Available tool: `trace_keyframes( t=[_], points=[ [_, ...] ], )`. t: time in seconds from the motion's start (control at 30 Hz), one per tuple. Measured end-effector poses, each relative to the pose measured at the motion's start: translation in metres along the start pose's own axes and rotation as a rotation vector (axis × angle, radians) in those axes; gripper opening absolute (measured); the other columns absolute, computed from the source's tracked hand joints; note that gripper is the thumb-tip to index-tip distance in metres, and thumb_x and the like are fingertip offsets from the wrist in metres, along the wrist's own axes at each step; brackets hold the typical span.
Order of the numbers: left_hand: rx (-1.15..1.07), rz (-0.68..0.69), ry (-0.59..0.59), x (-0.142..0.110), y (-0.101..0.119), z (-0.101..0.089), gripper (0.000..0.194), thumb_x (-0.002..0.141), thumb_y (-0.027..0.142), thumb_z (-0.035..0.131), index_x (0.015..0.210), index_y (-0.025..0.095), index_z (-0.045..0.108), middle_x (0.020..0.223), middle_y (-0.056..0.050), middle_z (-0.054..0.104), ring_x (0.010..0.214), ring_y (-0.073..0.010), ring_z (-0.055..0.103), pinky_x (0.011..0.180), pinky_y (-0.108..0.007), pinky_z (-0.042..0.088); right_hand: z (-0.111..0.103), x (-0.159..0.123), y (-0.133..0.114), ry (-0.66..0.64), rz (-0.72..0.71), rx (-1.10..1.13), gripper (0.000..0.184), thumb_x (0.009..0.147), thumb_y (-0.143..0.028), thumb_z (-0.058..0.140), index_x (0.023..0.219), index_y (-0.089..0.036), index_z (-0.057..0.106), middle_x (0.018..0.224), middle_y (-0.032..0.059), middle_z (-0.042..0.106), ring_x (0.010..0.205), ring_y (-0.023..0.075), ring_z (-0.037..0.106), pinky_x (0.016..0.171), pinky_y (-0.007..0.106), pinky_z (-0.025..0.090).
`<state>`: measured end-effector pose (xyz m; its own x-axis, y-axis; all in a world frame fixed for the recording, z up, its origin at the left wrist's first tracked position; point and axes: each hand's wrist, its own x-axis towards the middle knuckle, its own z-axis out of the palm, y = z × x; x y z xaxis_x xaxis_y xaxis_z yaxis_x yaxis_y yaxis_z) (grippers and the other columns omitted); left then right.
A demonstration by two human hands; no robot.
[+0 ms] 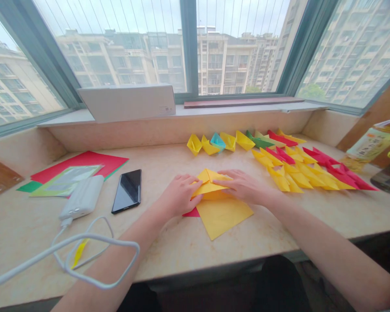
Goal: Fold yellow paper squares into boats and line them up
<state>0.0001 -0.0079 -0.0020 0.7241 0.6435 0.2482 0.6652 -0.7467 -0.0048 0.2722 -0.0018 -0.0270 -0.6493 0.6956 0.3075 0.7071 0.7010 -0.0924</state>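
Note:
A partly folded yellow paper (211, 184) lies on the marble sill (182, 242) in front of me. My left hand (178, 193) presses on its left edge with the fingers curled over the fold. My right hand (243, 186) lies flat on its right side, fingers stretched toward the middle. Under it sits a flat yellow sheet (222, 214), with a corner of red paper (191, 213) showing beneath. Rows of finished folded paper boats (292, 167) in yellow, red, green and blue stand to the right and behind.
A black phone (127, 190) lies left of my hands, beside a white power bank (82, 197) with a white cable (84, 249). Red and green sheets (81, 167) lie far left. A white box (128, 102) stands on the window ledge. An oil bottle (375, 143) stands far right.

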Motion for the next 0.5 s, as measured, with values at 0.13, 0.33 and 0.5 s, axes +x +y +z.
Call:
trace_keyframes(
  t=[0.13,0.33,0.5],
  points=[
    [-0.042,0.029,-0.018,0.001,-0.002,0.006,0.031,0.094,0.029,0.049,0.114,0.017,0.07,0.115,-0.011,0.07,0.109,-0.0286,0.063,0.097,-0.046,0.047,-0.003,0.002,-0.007,-0.087,0.008,0.06,0.034,0.098,-0.041,0.05,0.126,-0.032,0.066,0.137,0.0082,0.059,0.126,0.0293,0.055,0.108,0.052,0.041],
    [-0.089,-0.037,-0.077,0.011,-0.006,0.008,0.034,0.099,0.025,0.04,0.095,0.018,0.074,0.098,-0.009,0.075,0.093,-0.024,0.068,0.088,-0.038,0.051,-0.006,0.008,-0.007,-0.064,0.078,0.224,0.034,0.1,-0.032,0.045,0.094,-0.023,0.077,0.106,0.0071,0.072,0.099,0.0224,0.067,0.094,0.039,0.051],
    [-0.118,-0.16,-0.017,0.014,-0.011,0.014,0.034,0.097,0.023,0.046,0.128,0.026,0.06,0.106,-0.005,0.073,0.091,-0.0223,0.069,0.078,-0.032,0.053,-0.001,0.01,0.001,0.067,0.248,0.334,0.024,0.093,-0.024,0.055,0.112,-0.023,0.07,0.11,0.0065,0.074,0.098,0.0229,0.068,0.09,0.039,0.053]
  ],
)
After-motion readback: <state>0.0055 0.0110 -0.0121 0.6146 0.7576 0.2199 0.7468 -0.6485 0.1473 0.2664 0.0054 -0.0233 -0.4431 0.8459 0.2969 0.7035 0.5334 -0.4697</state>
